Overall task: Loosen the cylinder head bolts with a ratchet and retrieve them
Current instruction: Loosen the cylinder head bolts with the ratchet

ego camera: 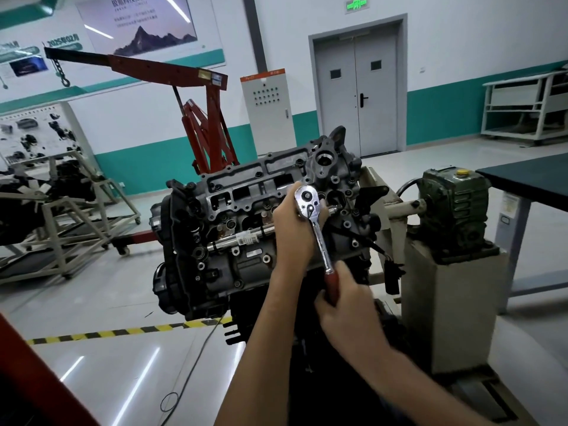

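Observation:
A grey cylinder head on an engine sits tilted on a stand in the middle of the view. A chrome ratchet with a dark red handle stands on the head's right part, its round head uppermost. My left hand wraps around the ratchet's head and steadies it from the left. My right hand grips the red handle lower down. The socket and the bolt under the ratchet are hidden behind my left hand. Several bolt holes and small bolts show across the head's top face.
A grey-green gearbox on a beige pedestal holds the engine at the right. A dark table stands far right. A red engine crane is behind, another engine on a frame at left, and yellow-black floor tape below.

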